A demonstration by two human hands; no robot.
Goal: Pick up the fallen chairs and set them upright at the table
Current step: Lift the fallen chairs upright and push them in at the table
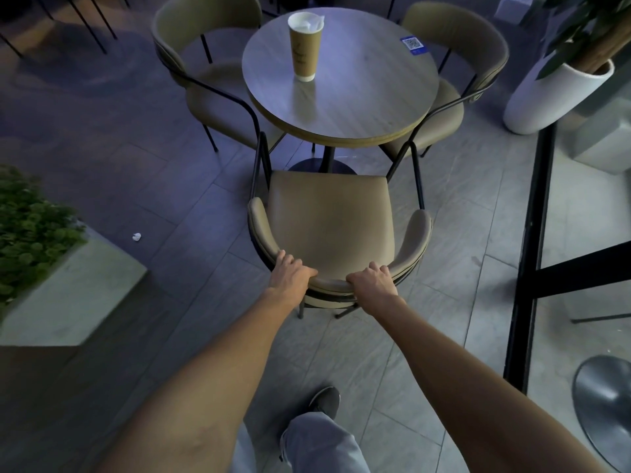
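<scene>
A tan padded chair (pixel 329 220) with black metal legs stands upright in front of me, its seat facing the round wooden table (pixel 358 107). My left hand (pixel 290 273) grips the curved backrest on its left part. My right hand (pixel 372 278) grips the same backrest a little to the right. Two more tan chairs stand upright at the table, one on the far left (pixel 205 63) and one on the far right (pixel 457 59).
A tall paper cup (pixel 303 46) stands on the table, with a blue QR sticker (pixel 412 44) near the far edge. A concrete planter (pixel 65 288) with green shrubs sits left, a white plant pot (pixel 546 97) right. A black frame (pixel 532 233) runs down the right. A paper scrap (pixel 136 237) lies on the floor.
</scene>
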